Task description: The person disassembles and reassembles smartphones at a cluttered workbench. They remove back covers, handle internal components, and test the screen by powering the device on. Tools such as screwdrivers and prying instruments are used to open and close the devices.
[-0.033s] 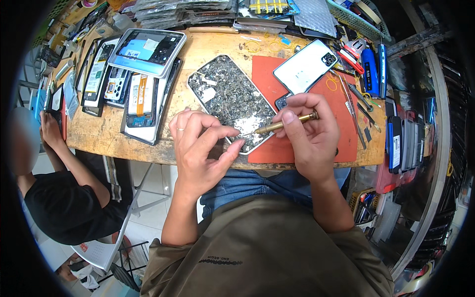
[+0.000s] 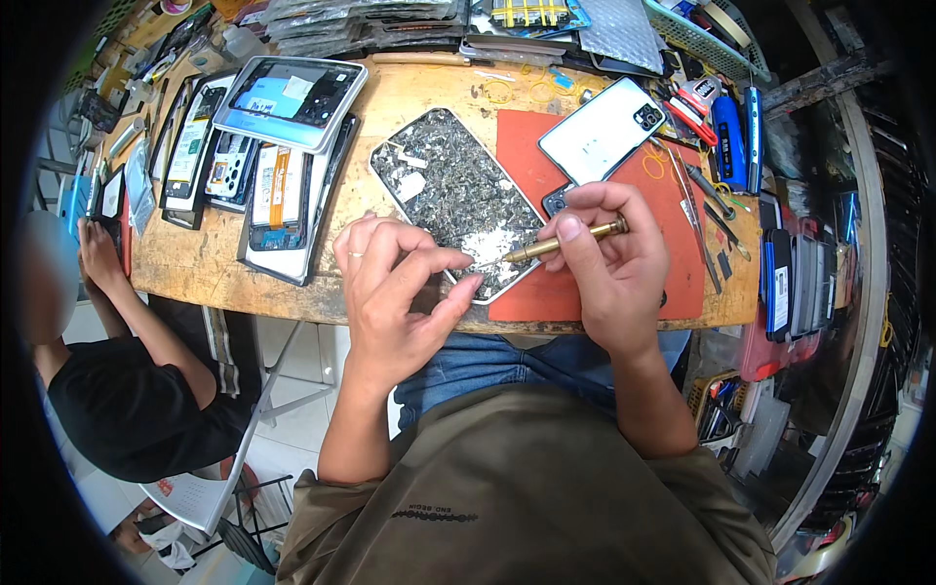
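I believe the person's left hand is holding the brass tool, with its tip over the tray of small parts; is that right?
Not quite: the head view shows the right hand holding the brass tool; its tip is indeed over the tray of small parts.

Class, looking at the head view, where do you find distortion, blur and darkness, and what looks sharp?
Head view: the metal frame at the right curves and the corners go black; the co-worker's head is blurred; the left hand, right hand and brass-coloured screwdriver look fairly sharp under bright light.
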`<state>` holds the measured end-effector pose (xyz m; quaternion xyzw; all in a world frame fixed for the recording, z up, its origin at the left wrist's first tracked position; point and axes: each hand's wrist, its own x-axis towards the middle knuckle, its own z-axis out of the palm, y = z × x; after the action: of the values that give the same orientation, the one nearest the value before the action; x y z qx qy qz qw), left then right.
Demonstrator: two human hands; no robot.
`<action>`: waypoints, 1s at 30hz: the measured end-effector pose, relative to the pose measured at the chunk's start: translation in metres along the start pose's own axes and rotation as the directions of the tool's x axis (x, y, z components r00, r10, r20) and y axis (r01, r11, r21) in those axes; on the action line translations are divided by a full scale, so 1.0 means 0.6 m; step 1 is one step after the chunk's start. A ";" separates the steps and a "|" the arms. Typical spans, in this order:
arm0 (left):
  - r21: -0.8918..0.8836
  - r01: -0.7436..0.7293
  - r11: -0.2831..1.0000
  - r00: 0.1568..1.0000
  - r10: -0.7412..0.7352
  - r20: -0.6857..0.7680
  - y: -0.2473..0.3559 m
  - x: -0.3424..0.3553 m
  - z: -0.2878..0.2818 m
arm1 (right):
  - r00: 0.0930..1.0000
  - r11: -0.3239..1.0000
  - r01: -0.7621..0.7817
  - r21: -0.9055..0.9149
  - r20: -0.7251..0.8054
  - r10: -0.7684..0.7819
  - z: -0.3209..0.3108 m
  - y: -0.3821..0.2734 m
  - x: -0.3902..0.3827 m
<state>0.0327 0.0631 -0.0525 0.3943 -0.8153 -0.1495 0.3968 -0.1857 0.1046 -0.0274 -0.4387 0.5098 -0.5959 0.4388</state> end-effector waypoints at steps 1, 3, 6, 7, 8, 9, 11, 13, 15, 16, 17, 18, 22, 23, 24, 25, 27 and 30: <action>-0.007 0.003 1.000 1.000 -0.003 0.000 0.001 0.000 0.000 | 1.000 1.000 -0.018 -0.006 -0.011 0.018 -0.001 0.000 0.002; -0.002 0.005 1.000 1.000 -0.005 0.005 0.003 0.000 -0.001 | 0.999 0.999 -0.041 -0.017 -0.024 0.041 -0.001 0.001 0.004; -0.004 0.008 1.000 1.000 -0.008 0.011 0.003 0.000 -0.002 | 0.999 0.998 -0.045 -0.033 -0.019 0.044 0.001 0.003 0.004; -0.006 -0.005 1.000 1.000 0.005 0.013 0.001 0.001 -0.002 | 0.999 0.998 -0.038 -0.042 -0.009 0.038 0.003 0.004 0.005; 0.001 -0.009 1.000 1.000 0.009 0.017 0.000 0.001 -0.002 | 0.999 0.999 -0.043 -0.026 -0.013 0.043 0.004 0.003 0.004; 0.004 -0.035 0.999 0.999 0.035 0.011 -0.004 0.003 0.001 | 1.000 0.998 0.000 -0.064 0.012 0.001 0.004 0.004 0.008; -0.002 -0.029 1.000 1.000 0.029 0.008 -0.006 0.004 0.002 | 0.999 0.995 0.030 -0.100 0.043 -0.025 0.002 0.000 0.009; -0.009 0.006 1.000 1.000 -0.006 -0.005 -0.003 0.006 0.002 | 0.985 0.968 0.169 -0.187 0.000 -0.172 -0.010 -0.008 0.014; 0.022 0.106 0.994 0.994 -0.106 0.003 0.008 0.008 0.000 | 0.964 0.929 0.256 -0.266 -0.003 -0.267 -0.026 -0.021 0.016; 0.048 0.133 0.990 0.991 -0.134 0.010 0.016 0.010 0.001 | 0.959 0.922 0.264 -0.282 -0.021 -0.281 -0.032 -0.026 0.016; 0.117 0.029 0.993 0.998 -0.035 0.042 0.018 0.016 -0.001 | 0.954 0.915 0.273 -0.298 -0.039 -0.298 -0.038 -0.030 0.014; 0.165 -0.058 0.985 0.992 0.039 0.117 0.025 0.021 -0.001 | 0.947 0.906 0.282 -0.316 -0.058 -0.315 -0.042 -0.033 0.013; 0.174 -0.162 0.971 0.944 0.101 0.314 0.052 0.034 0.024 | 0.938 0.897 0.286 -0.338 -0.093 -0.335 -0.050 -0.034 0.005; 0.184 -0.176 0.967 0.916 0.093 0.390 0.052 0.036 0.025 | 0.941 0.891 0.288 -0.352 -0.068 -0.331 -0.053 -0.034 0.001; 0.191 -0.182 0.965 0.927 0.103 0.362 0.049 0.038 0.022 | 0.948 0.886 0.273 -0.375 -0.052 -0.314 -0.056 -0.035 -0.003; 0.215 -0.187 0.959 0.922 0.095 0.376 0.043 0.038 0.011 | 0.956 0.881 0.248 -0.404 -0.046 -0.290 -0.059 -0.035 -0.007; 0.282 -0.204 0.938 0.940 0.108 0.323 0.030 0.037 -0.007 | 0.950 0.874 0.273 -0.402 -0.030 -0.310 -0.063 -0.032 -0.008; 0.310 -0.190 0.932 0.946 0.089 0.313 0.017 0.031 -0.019 | 0.935 0.857 0.303 -0.417 -0.043 -0.351 -0.059 -0.022 -0.004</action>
<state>0.0292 0.0565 -0.0295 0.3700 -0.9047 -0.0363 0.2079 -0.2207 0.1161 -0.0178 -0.5643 0.5645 -0.5682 0.2001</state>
